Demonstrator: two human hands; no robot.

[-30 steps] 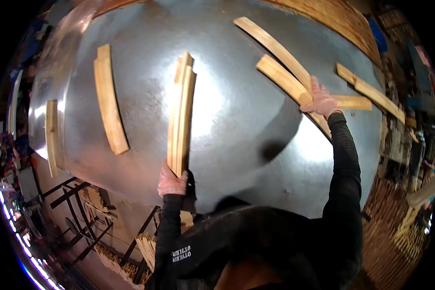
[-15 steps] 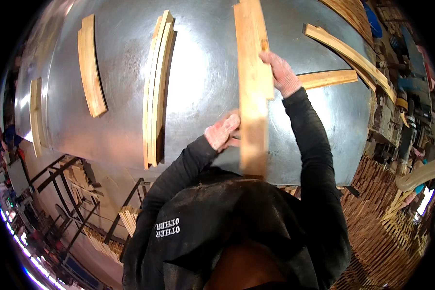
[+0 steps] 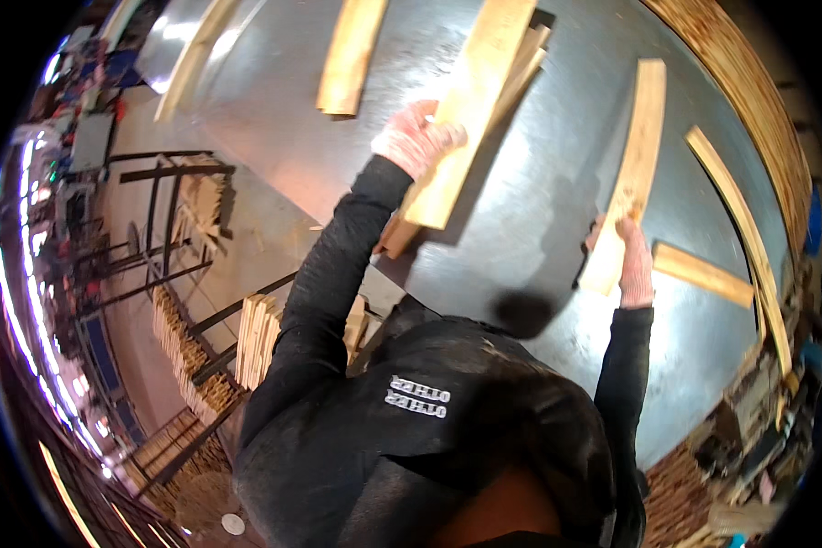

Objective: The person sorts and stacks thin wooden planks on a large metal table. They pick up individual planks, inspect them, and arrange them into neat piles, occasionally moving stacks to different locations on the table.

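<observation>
My left hand (image 3: 416, 140), in a pale pinkish work glove, grips a wide wooden board (image 3: 477, 119) by its left edge. That board is held slanting over a small stack of narrower wooden strips (image 3: 527, 66), which it partly covers. My right hand (image 3: 636, 263), gloved alike, is closed round the near end of another wooden board (image 3: 642, 137), its thumb on top and the other fingers mostly hidden. Right of that hand lies a short wooden piece (image 3: 703, 274), close to a long curved-looking strip (image 3: 744, 228).
A shiny metal-topped table (image 3: 557, 173) spans the view. Farther left on it lie another board (image 3: 351, 55) and a thin strip (image 3: 196, 59). Dark metal racks (image 3: 169, 173) and stacked wood pieces (image 3: 258, 338) stand left of me. Plywood (image 3: 749, 82) borders the far right edge.
The two boards that were together in front of me are now apart. My left hand has carried the wide one left over the stack; my right hand holds the other. The head view has turned.
</observation>
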